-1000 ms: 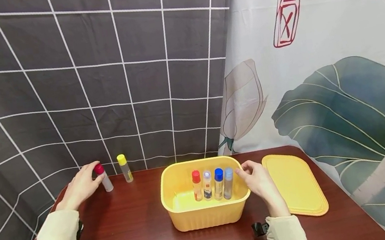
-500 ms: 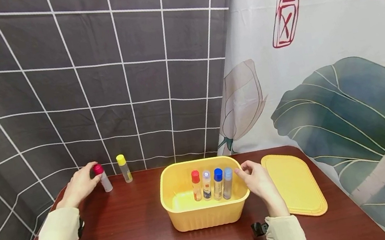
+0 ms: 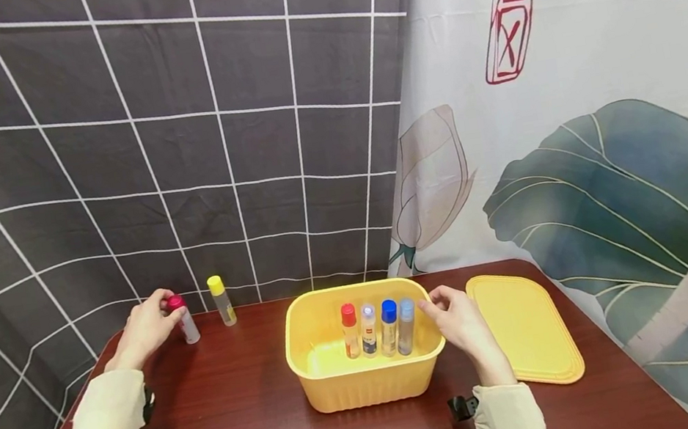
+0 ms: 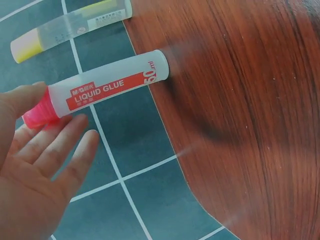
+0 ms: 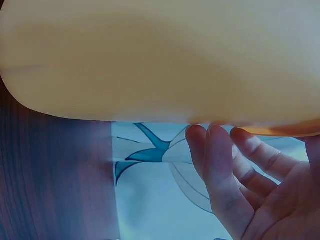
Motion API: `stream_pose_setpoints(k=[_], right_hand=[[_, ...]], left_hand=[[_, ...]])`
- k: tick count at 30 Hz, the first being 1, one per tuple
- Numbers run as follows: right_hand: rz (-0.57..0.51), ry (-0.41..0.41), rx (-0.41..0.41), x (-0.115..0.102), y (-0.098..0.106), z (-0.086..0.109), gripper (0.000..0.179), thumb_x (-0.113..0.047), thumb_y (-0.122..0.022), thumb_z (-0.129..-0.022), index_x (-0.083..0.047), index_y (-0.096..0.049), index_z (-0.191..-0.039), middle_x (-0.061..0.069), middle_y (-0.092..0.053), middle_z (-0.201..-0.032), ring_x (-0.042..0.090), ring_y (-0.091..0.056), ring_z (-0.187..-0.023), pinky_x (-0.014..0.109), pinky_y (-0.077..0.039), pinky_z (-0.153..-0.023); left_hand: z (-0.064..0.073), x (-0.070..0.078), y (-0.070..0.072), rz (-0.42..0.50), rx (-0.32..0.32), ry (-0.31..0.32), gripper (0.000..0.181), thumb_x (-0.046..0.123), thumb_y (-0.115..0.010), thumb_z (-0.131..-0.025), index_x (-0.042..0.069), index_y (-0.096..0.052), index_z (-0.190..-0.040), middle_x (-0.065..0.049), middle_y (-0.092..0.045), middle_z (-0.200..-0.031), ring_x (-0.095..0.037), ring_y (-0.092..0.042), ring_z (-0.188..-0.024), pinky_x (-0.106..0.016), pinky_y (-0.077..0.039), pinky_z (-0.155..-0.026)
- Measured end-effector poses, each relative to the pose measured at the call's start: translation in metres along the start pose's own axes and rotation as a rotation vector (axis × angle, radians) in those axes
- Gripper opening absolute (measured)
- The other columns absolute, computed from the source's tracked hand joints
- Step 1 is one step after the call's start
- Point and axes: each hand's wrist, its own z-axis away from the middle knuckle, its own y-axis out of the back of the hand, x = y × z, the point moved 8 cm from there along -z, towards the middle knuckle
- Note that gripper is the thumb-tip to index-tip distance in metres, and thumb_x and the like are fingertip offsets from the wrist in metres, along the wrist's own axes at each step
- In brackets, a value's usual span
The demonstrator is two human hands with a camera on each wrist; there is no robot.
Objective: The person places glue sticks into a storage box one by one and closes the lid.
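At the far left of the table, my left hand (image 3: 146, 331) pinches the red cap of a white liquid glue bottle (image 4: 110, 82) between thumb and fingers. The bottle stands upright on the wood in the head view. Beside it on the right is a yellow-capped glue bottle (image 3: 223, 303). My right hand (image 3: 463, 319) holds the right rim of a yellow plastic bin (image 3: 370, 388), thumb over the edge, fingertips at the rim in the right wrist view. Inside the bin stand several glue tubes: a red-capped one (image 3: 350, 332), a pale-capped one (image 3: 369, 331), a blue-capped one (image 3: 389, 329) and a light-blue-capped one (image 3: 406, 328).
A flat yellow lid (image 3: 524, 328) lies on the table right of the bin, close to my right forearm. The dark red wooden table (image 3: 235, 423) ends at a grey grid curtain (image 3: 174, 151) behind the bottles and a printed white curtain (image 3: 429, 68) at the right.
My left wrist and sleeve shift slightly to the right, while the fingers stay on the red cap. The right hand, bin and tubes stay in place.
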Motion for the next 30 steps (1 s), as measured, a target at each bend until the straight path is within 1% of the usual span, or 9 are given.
stream_pose_setpoints(k=[5, 7, 10, 14, 19, 25, 28, 30], right_hand=[[-0.002, -0.001, -0.006, 0.000, -0.001, -0.001, 0.020, -0.024, -0.066, -0.094, -0.004, -0.063, -0.098, 0.007, -0.050, -0.073, 0.022, -0.050, -0.067, 0.029, -0.044, -0.057], [-0.004, 0.000, -0.006, 0.000, -0.002, -0.001, 0.019, -0.023, -0.066, -0.094, -0.004, -0.063, -0.097, 0.007, -0.050, -0.073, 0.022, -0.050, -0.067, 0.029, -0.044, -0.056], [-0.004, 0.002, -0.001, 0.000, -0.001, -0.001, 0.019, -0.023, -0.066, -0.094, -0.005, -0.064, -0.097, 0.007, -0.050, -0.073, 0.022, -0.050, -0.067, 0.028, -0.044, -0.056], [0.006, 0.013, 0.011, -0.001, 0.000, 0.000, 0.019, -0.023, -0.067, -0.094, -0.005, -0.064, -0.095, 0.007, -0.049, -0.072, 0.021, -0.050, -0.067, 0.029, -0.043, -0.056], [0.013, 0.015, 0.015, 0.000, 0.001, 0.000, 0.018, -0.024, -0.067, -0.094, -0.005, -0.064, -0.095, 0.006, -0.049, -0.072, 0.021, -0.050, -0.068, 0.029, -0.042, -0.056], [0.005, 0.017, 0.005, -0.001, 0.000, 0.001, 0.019, -0.023, -0.066, -0.094, -0.004, -0.064, -0.095, 0.007, -0.049, -0.072, 0.021, -0.050, -0.068, 0.029, -0.042, -0.056], [-0.003, 0.017, 0.000, 0.000, 0.000, 0.001, 0.019, -0.022, -0.066, -0.094, -0.003, -0.063, -0.096, 0.007, -0.049, -0.072, 0.021, -0.049, -0.067, 0.029, -0.042, -0.056], [-0.002, 0.014, -0.002, -0.001, 0.001, 0.001, 0.019, -0.023, -0.066, -0.094, -0.004, -0.063, -0.096, 0.007, -0.049, -0.072, 0.021, -0.049, -0.067, 0.029, -0.042, -0.056]], left_hand=[[0.001, -0.002, 0.002, -0.005, -0.003, 0.004, 0.034, 0.016, -0.069, -0.089, -0.007, -0.053, -0.110, -0.025, -0.065, -0.093, -0.036, -0.061, -0.083, -0.049, -0.048, -0.072], [0.001, -0.001, 0.005, -0.008, 0.006, 0.000, 0.033, 0.015, -0.070, -0.088, -0.006, -0.054, -0.108, -0.022, -0.065, -0.090, -0.034, -0.060, -0.080, -0.047, -0.047, -0.070], [0.002, 0.004, 0.011, -0.012, 0.034, -0.007, 0.032, 0.016, -0.071, -0.087, -0.005, -0.056, -0.105, -0.021, -0.065, -0.088, -0.033, -0.060, -0.078, -0.047, -0.047, -0.069], [0.002, 0.014, 0.019, -0.014, 0.061, -0.018, 0.033, 0.018, -0.073, -0.086, -0.005, -0.056, -0.104, -0.022, -0.065, -0.088, -0.034, -0.059, -0.076, -0.048, -0.048, -0.070], [0.002, 0.026, 0.025, -0.005, 0.068, -0.021, 0.033, 0.019, -0.073, -0.087, -0.004, -0.056, -0.104, -0.022, -0.065, -0.088, -0.032, -0.060, -0.075, -0.046, -0.048, -0.069], [0.006, 0.043, 0.037, 0.031, 0.087, -0.047, 0.033, 0.016, -0.074, -0.086, -0.004, -0.057, -0.105, -0.020, -0.067, -0.087, -0.030, -0.062, -0.075, -0.042, -0.051, -0.067], [0.006, 0.054, 0.044, 0.056, 0.088, -0.065, 0.034, 0.016, -0.074, -0.086, -0.004, -0.057, -0.106, -0.020, -0.068, -0.088, -0.031, -0.064, -0.077, -0.040, -0.052, -0.067], [0.006, 0.061, 0.048, 0.066, 0.100, -0.083, 0.034, 0.016, -0.074, -0.086, -0.004, -0.057, -0.107, -0.020, -0.068, -0.088, -0.032, -0.065, -0.079, -0.038, -0.053, -0.066]])
